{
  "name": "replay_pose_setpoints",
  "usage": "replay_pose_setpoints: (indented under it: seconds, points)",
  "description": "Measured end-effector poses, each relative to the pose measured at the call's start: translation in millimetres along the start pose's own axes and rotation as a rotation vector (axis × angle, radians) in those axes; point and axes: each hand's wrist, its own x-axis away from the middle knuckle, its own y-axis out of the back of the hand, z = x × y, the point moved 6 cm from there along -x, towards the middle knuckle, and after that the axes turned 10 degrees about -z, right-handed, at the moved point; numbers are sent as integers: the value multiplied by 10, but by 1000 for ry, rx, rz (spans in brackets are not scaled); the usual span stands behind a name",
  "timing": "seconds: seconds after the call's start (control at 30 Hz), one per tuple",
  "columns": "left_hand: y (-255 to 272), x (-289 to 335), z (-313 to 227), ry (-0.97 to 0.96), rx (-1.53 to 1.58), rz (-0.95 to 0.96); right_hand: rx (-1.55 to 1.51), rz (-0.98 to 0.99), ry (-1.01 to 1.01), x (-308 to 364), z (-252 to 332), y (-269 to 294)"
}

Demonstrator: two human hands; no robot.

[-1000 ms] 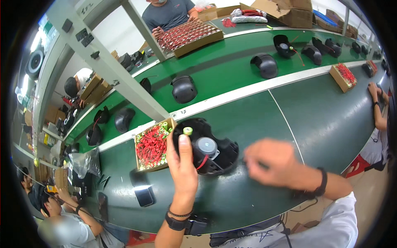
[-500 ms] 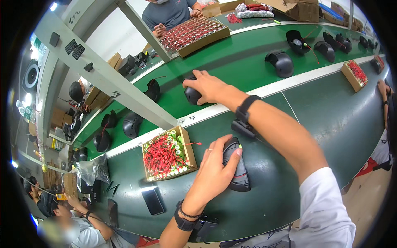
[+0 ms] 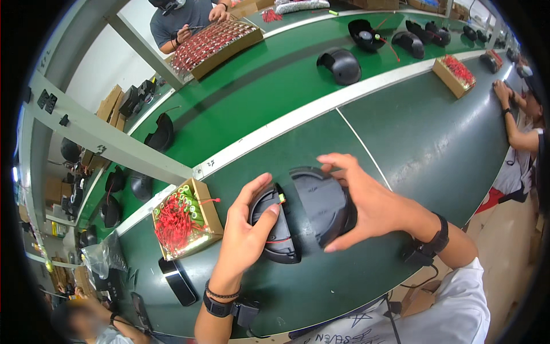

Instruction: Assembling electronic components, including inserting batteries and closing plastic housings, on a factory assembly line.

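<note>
My left hand (image 3: pixel 242 235) grips a black plastic half-shell (image 3: pixel 285 232) at its left side, thumb over the top edge. A red wire crosses the inside of that shell, and a small green piece shows near the thumb tip. Just to the right, my right hand (image 3: pixel 372 209) has its fingers and thumb around the edges of a second black plastic shell (image 3: pixel 321 200), its hollow side turned toward the first one. A narrow gap separates the two shells above the dark green table.
A cardboard box (image 3: pixel 211 213) of green cells with red wires stands left of my hands, near a phone (image 3: pixel 179 285). Beyond the white rail (image 3: pixel 275 133), several black shells (image 3: pixel 342 66) lie on the green belt (image 3: pixel 229 114). Co-workers sit across, at left and at right.
My right hand has picked up the black shell from the green belt and brought it back over the table beside the left one. The left hand keeps hold of its shell.
</note>
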Motion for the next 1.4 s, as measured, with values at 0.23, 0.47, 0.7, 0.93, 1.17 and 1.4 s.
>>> replay_pose_setpoints:
  seconds: [0.23,0.47,0.7,0.93,1.17,1.4]
  points:
    - [-103,14,-82,-76,-46,58,143,75,76,19,64,-311]
    - [-124,46,-70,-74,-6,36,55,52,99,26,87,-344]
    - [-157,76,-126,-48,-42,46,37,56,126,11,121,-337]
    - [-175,-55,194,151,414,300,15,130,80,96,31,-280]
    - [-273,-68,256,-4,472,46,27,63,104,77,80,-321]
    - [-245,-28,209,13,476,-8,-18,99,189,-4,128,-266]
